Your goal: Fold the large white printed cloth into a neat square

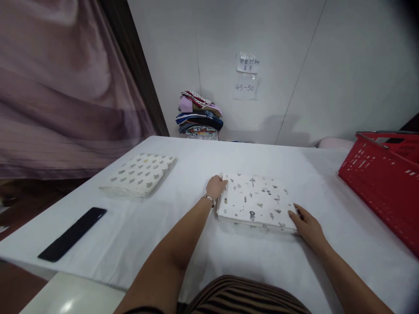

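A folded white cloth [255,200] with small grey and dark motifs lies flat on the white-covered table in front of me. My left hand [216,187], with a bracelet at the wrist, is closed on the cloth's left edge, its thumb on top. At the opposite side my right hand [307,226] holds the near right corner, thumb over the upper face; the fingers partly hide that edge. Something small and dark shows at the right fingers, too small to make out. A second folded cloth [140,174], cream with grey-green shapes, rests to the left.
A black flat strip [72,234] lies near the table's [153,235] left front edge. A red plastic basket [379,183] stands on the right. Behind the table rises a stack of folded fabrics [199,115] by the wall. A pinkish curtain [65,96] hangs at the left.
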A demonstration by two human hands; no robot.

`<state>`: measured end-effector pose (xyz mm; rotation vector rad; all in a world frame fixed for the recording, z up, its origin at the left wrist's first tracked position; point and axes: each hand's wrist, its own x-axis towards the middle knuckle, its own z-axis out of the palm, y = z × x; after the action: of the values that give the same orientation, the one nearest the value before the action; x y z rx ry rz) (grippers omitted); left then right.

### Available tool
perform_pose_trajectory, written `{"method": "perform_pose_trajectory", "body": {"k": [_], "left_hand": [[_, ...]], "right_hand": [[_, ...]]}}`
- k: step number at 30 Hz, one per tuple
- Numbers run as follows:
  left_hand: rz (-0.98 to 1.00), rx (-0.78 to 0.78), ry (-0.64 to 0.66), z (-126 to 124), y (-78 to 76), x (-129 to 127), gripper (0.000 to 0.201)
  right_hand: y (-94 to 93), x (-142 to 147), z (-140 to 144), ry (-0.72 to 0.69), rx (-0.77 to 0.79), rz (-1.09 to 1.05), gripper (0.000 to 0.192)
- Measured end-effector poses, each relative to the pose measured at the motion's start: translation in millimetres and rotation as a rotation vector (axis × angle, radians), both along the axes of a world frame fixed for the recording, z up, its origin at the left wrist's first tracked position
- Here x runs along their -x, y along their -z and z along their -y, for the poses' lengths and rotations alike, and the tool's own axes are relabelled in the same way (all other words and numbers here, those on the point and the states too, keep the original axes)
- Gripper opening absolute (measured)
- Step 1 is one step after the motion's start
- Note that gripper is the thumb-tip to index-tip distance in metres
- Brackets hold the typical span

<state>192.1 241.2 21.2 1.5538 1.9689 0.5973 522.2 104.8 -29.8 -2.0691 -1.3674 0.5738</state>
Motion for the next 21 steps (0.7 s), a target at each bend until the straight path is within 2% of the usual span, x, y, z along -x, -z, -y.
{"method": "perform_pose_trajectory", "body": {"k": [7, 13, 17, 21], "left_hand": [[-0.001, 0.029, -0.007, -9.1, -1.2, -3.8, 0.019], [0.018, 0.065, 0.037, -13.6, 0.9, -1.1, 0.019], [0.026, 0.028, 0.025, -15.8, 4.1, 3.4, 0.032], [0.03, -0.029, -0.008, -19.2, 11.5, 6.6, 0.025]], "right_hand": [[-0.6, 0.4, -0.4, -0.005, -0.003, -0.003, 0.066], [-2.0, 2.6, 0.1, 0.015, -0.015, -0.004, 0.065], [-3.0, 3.1, 0.5, 0.007, -0.009, 0.007, 0.065], [-2.4, 2.7, 0.7, 0.002, -0.014, 0.004, 0.065]]}}
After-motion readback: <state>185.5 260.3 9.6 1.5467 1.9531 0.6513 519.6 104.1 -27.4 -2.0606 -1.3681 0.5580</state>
